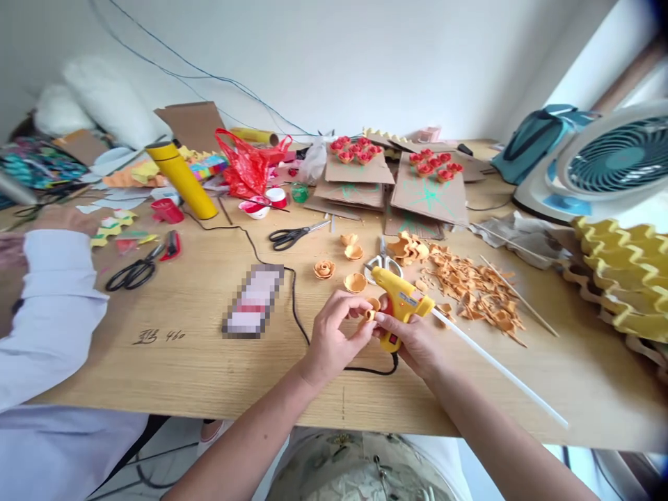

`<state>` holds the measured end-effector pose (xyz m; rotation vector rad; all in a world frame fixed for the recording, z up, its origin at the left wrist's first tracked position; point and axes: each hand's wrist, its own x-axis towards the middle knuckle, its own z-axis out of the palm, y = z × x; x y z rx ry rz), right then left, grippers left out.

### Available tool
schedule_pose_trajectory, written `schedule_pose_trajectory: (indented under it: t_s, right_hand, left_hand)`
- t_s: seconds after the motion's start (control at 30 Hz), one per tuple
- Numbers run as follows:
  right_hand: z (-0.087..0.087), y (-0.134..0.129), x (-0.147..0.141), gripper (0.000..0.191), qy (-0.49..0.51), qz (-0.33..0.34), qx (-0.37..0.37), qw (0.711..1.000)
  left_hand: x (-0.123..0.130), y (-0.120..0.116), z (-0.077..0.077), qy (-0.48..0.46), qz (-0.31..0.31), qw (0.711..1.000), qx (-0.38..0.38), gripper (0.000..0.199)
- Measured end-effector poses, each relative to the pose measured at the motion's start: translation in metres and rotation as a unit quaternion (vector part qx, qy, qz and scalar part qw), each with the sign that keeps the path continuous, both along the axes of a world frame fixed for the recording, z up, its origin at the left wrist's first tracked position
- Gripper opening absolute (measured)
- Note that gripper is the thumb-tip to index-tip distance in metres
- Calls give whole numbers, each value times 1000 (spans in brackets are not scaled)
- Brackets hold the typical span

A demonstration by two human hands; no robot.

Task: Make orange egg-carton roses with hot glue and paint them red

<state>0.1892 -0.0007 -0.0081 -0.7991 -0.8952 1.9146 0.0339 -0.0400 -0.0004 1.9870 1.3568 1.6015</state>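
Watching from my remote seat, I see the left hand (334,334) with thumb and fingers drawn together, pinching a small rolled orange piece (370,315). The right hand (413,342) wraps around a yellow plastic glue gun (399,296) bearing a long white glue stick (501,368), its thumb at the piece. Beyond the left hand, a layered orange rosette (324,269) lies on the pale wooden table (209,376).
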Motion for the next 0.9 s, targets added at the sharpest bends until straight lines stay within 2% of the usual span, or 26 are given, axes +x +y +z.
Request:
schedule_pose_trajectory:
  t_s: [0.27,0.63,0.9]
  right_hand:
    - [1,3,1,42,-11,3,40,999]
    - [6,0,-3,45,23,2,6,1000]
    - [0,0,-4,47,41,-5,0,999]
  left_hand:
    - [-1,0,0,7,3,1000,-26,18]
    - [0,2,1,16,-1,1000,-18,13]
    - [0,3,-3,7,-12,1000,-3,14]
